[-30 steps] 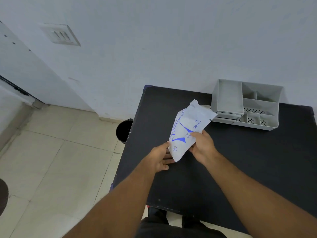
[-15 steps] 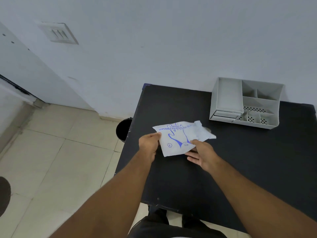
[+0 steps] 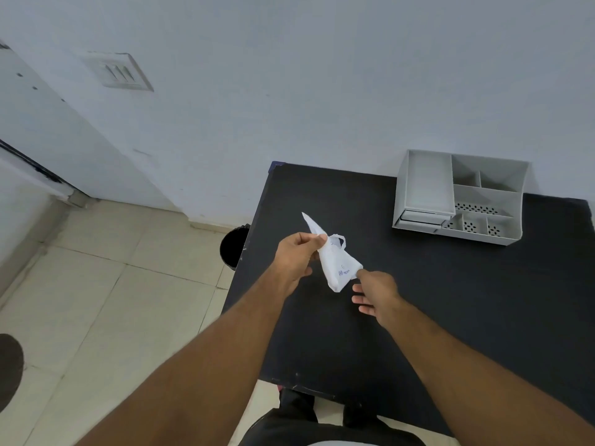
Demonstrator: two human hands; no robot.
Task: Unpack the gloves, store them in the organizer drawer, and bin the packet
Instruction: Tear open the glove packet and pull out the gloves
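Two hands over black table, white wall behind, tiled floor left.
Left hand pinches crumpled white packet; right hand grips its lower corner.

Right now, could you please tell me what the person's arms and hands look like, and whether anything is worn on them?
Both forearms are bare up to the frame edge: no sleeves show. The left hand and the right hand are bare too, with no gloves, and no rings, watch or bands that I can make out. No markings are visible on either arm. Dark clothing shows at the bottom of the view.
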